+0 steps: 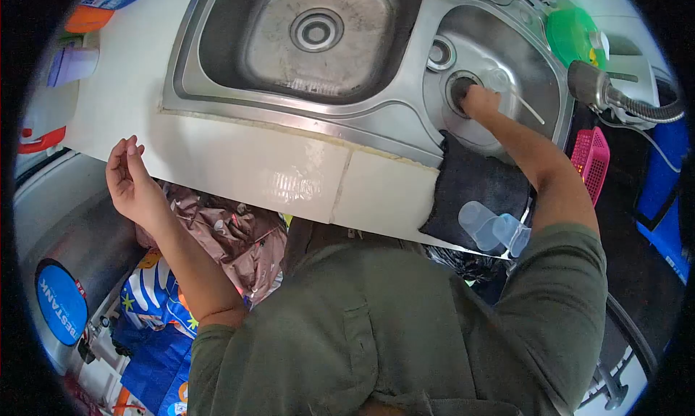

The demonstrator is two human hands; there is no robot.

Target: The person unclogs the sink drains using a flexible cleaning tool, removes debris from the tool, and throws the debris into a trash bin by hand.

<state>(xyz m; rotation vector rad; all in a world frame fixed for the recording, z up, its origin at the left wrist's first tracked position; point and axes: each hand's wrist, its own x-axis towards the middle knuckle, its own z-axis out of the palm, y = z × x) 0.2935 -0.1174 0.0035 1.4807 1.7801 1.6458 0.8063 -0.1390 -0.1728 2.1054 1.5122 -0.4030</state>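
My right hand (481, 102) reaches down into the small round sink basin (532, 61), at the dark drain opening (460, 89). Its fingers look curled together; what they hold, if anything, is hidden. Beside that hand lies a clear plastic piece (496, 80), and a thin white stick (528, 107) slants away from it. My left hand (132, 181) is raised by the counter's front edge, palm up, fingers loosely bent, with nothing in it. A black cloth (470, 181) drapes over the sink's front rim, and clear plastic cups (489, 226) lie on it.
To the left is the large rectangular basin (268, 47). A green bottle (572, 34) and a metal spray head (588, 79) stand at the right, above a pink basket (590, 162). A purple cup (72, 67) sits at the counter's far left. Below hangs brown crumpled fabric (224, 235).
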